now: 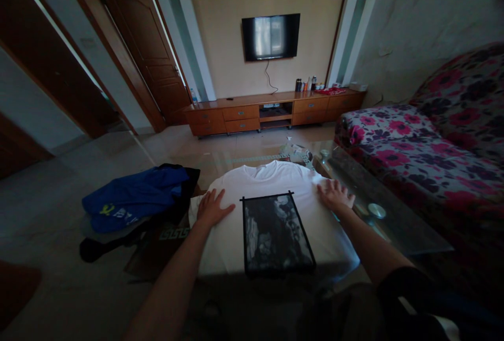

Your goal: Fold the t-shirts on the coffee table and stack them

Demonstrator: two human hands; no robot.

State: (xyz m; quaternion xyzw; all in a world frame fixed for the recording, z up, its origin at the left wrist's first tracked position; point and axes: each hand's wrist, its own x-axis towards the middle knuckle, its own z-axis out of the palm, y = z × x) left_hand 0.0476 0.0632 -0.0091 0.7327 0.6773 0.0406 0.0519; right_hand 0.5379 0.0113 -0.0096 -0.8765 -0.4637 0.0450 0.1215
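Observation:
A white T-shirt [224, 231] with a dark framed picture print [277, 233] on its front lies spread over a glass-topped coffee table [409, 225], its neckline on the far side. My left hand [213, 208] rests on the shirt's left sleeve area, fingers spread. On the opposite side, my right hand [336, 195] lies on the other sleeve near the shoulder, fingers apart. Both palms face down on the cloth. The shirt's near edge falls into shadow.
Blue and black clothes [137, 196] are heaped at the table's left end. A crumpled plastic bag [296, 153] sits beyond the shirt. A flowered sofa [433, 157] stands at right. Against the far wall is a low wooden cabinet [242, 115] beneath a television [271, 36].

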